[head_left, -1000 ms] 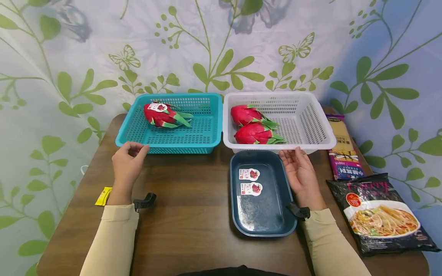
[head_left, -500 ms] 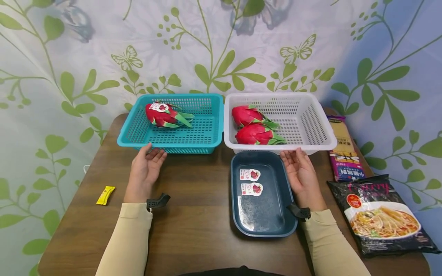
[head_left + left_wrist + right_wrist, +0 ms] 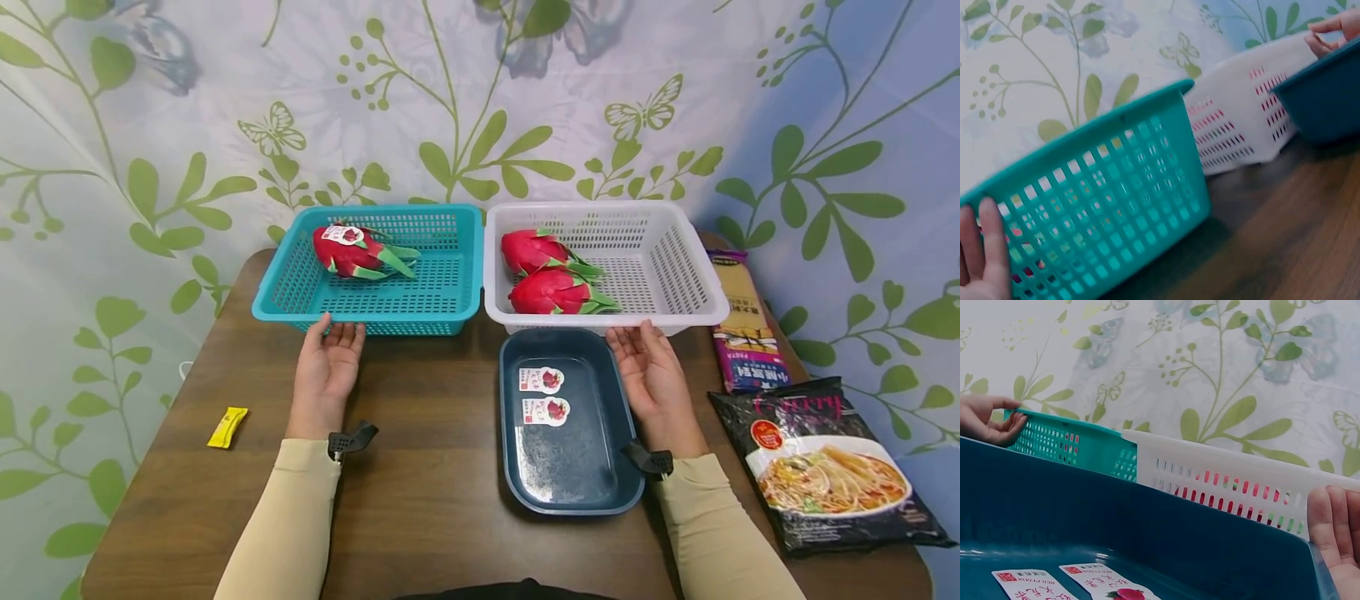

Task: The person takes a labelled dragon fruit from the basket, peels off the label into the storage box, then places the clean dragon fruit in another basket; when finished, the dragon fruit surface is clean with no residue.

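Note:
My left hand (image 3: 324, 383), palm up, grips the front rim of a teal perforated basket (image 3: 420, 317), thumb at the top edge and fingers below it. One red dragon fruit (image 3: 352, 252) with a white label lies inside. At the front rim of a white perforated basket (image 3: 667, 267), my right hand (image 3: 654, 383) holds on in the same way, left of its front right corner. Two dragon fruits, one behind (image 3: 532, 250) and one in front (image 3: 551, 293), fill its left half. In the left wrist view, fingers (image 3: 995, 250) stand against the teal wall.
A dark blue tray (image 3: 585, 471) with two dragon fruit stickers (image 3: 546, 411) lies before the white basket, beside my right forearm. Rightward are a pasta packet (image 3: 738, 308) and a black noodle bag (image 3: 825, 467). A yellow sachet (image 3: 227, 427) lies left. A patterned cloth hangs behind.
My left hand has moved right, turned palm up and taken hold of the teal basket's front rim. My right hand stays at the white basket's rim.

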`<action>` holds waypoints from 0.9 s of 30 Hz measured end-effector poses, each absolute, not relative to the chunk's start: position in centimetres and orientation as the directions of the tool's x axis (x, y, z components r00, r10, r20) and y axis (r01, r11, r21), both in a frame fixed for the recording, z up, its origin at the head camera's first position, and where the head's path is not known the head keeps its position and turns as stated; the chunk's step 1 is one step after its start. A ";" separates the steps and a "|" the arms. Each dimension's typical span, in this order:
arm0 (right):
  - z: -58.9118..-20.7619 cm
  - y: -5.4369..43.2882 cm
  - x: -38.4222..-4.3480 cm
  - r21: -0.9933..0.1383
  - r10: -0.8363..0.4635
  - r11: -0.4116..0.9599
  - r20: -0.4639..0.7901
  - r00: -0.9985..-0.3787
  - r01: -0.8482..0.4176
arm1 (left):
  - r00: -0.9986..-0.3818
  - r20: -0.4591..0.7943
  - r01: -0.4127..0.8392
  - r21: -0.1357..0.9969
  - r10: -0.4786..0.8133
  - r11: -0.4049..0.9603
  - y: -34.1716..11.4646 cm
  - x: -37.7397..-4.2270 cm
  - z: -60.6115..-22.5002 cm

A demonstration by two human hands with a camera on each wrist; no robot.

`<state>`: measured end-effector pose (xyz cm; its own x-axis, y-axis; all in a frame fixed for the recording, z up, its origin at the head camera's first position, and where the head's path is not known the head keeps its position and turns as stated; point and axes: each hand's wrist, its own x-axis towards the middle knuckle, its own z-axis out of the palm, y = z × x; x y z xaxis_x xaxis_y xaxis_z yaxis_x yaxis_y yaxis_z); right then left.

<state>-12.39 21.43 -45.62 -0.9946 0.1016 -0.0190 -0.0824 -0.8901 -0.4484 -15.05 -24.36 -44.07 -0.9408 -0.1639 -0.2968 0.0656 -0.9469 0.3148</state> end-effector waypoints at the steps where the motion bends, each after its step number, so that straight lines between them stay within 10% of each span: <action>1: -45.6 21.4 -12.4 -0.448 0.101 -0.891 -0.020 -0.995 -0.081 | -0.941 -0.288 0.077 0.320 -0.175 -0.944 -24.3 -15.1 -44.2; 27: -44.9 21.3 -11.9 -0.653 0.288 -0.736 -0.058 -0.956 -0.182 | -0.933 -0.245 0.194 0.281 -0.266 -0.940 -23.6 -15.4 -45.5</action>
<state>-11.90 21.27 -44.87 -0.9559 0.2878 -0.0580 -0.1818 -0.7356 -0.6526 -15.37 -23.64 -45.47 -0.9325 -0.2655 -0.2447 0.1940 -0.9400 0.2806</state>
